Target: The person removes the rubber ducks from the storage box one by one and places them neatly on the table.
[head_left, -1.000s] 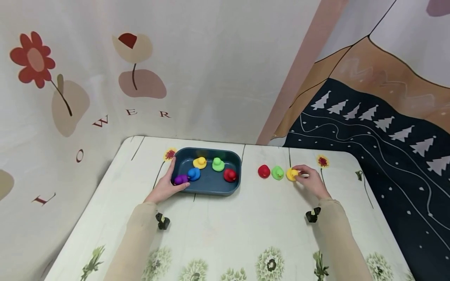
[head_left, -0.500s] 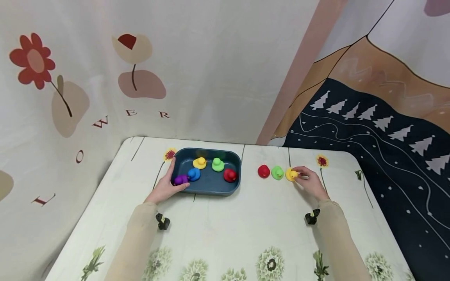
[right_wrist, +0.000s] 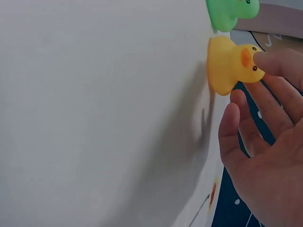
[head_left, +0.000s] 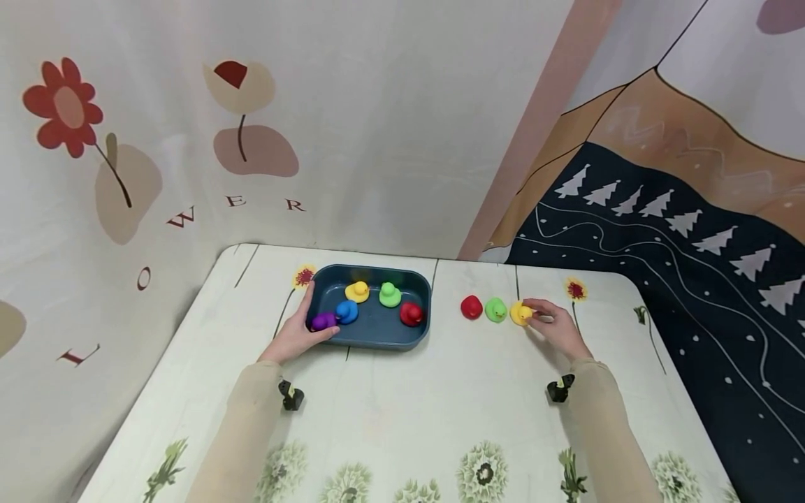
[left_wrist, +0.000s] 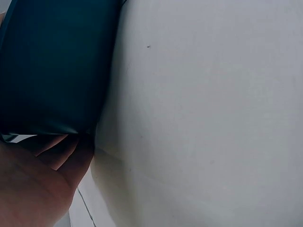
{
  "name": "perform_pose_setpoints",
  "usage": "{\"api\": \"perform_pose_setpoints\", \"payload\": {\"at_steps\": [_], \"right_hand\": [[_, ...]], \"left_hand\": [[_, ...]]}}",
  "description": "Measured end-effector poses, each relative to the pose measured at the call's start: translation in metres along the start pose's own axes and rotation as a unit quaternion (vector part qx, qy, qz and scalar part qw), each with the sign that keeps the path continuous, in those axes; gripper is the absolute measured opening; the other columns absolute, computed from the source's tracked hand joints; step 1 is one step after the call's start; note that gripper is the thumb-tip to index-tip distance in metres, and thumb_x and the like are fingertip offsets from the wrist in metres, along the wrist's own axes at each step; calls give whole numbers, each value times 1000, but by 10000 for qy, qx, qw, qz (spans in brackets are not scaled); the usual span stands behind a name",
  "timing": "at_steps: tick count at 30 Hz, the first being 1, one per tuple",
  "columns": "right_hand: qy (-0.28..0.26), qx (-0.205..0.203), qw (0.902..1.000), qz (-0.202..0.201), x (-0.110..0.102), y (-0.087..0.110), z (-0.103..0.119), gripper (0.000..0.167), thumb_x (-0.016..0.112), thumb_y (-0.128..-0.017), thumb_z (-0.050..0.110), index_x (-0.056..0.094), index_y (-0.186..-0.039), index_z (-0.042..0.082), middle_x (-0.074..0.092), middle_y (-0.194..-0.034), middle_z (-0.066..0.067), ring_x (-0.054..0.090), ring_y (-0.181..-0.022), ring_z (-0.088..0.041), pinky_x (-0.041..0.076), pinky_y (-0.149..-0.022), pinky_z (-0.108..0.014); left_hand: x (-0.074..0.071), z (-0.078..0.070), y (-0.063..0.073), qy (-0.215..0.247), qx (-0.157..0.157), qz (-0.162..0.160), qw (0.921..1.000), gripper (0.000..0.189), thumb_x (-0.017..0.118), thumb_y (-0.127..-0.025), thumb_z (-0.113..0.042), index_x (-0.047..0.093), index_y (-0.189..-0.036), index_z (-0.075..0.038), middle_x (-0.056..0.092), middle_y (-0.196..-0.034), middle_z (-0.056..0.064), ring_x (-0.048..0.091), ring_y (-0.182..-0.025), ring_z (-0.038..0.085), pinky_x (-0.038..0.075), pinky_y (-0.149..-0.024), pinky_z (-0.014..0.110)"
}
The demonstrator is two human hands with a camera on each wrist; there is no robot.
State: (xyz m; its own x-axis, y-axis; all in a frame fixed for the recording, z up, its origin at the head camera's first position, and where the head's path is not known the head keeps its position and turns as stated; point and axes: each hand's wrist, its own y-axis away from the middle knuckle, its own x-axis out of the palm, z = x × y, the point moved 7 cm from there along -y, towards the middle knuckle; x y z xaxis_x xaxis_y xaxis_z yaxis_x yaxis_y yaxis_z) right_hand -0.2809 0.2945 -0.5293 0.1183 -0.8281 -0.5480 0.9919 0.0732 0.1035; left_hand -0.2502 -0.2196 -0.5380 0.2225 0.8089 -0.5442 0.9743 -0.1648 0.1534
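Rubber duck in yellow, right of centre in the head frame, sits pinched by its head in the right hand, well rightward of the blue tray whose left end the left hand grips

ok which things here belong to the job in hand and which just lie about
Job in hand:
blue tray, held at its left end
yellow duck, pinched outside the tray
likely also: red duck and green duck beside it
in the tray: purple duck, blue duck, second yellow duck, second green duck, second red duck

Just surroundings:
table cover
flower-printed wall cloth
dark tree-printed cloth
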Motion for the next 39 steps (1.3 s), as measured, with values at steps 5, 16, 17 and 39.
{"api": "perform_pose_setpoints", "payload": {"at_steps": [5, 16, 17, 39], "right_hand": [[-159, -303, 9994, 9, -5, 3, 10, 43, 58, -95, 4, 50, -137, -1, 49, -138, -21, 47, -116, -36, 39, -99, -53], [-213, -811, 9965, -57, 1, 6, 51, 36, 62, -95, 11, 59, -130, 3, 57, -131, -17, 49, -118, -32, 43, -91, -33], [-243, -798, 9965, -30, 2, 7, 54, 36, 63, -95, 11, 59, -130, 3, 57, -131, -16, 48, -119, -31, 43, -92, -33], [-1078, -1302, 9842, 526, 77, 13, 106, 34, 64, -93, 3, 61, -126, 4, 60, -126, -14, 51, -118, -37, 44, -97, -47]], "left_hand": [[0, 0, 0, -18, -11, 9, 10000, 112, 73, -84, -46, -13, -154, -32, 2, -159, 20, 15, -139, 50, 20, -106, 66], [-3, -2, 5, -15, -102, 10, 9999, 111, 73, -85, -42, -13, -154, -30, 2, -159, 22, 15, -138, 52, 20, -106, 67], [-3, -2, 5, 0, -119, 5, 9999, 110, 73, -85, -41, -12, -154, -31, 3, -159, 22, 16, -138, 51, 20, -106, 67], [0, 0, 2, -36, -83, -9, 10000, 110, 73, -85, -44, -13, -153, -34, -1, -160, 15, 12, -140, 49, 17, -106, 67]]}}
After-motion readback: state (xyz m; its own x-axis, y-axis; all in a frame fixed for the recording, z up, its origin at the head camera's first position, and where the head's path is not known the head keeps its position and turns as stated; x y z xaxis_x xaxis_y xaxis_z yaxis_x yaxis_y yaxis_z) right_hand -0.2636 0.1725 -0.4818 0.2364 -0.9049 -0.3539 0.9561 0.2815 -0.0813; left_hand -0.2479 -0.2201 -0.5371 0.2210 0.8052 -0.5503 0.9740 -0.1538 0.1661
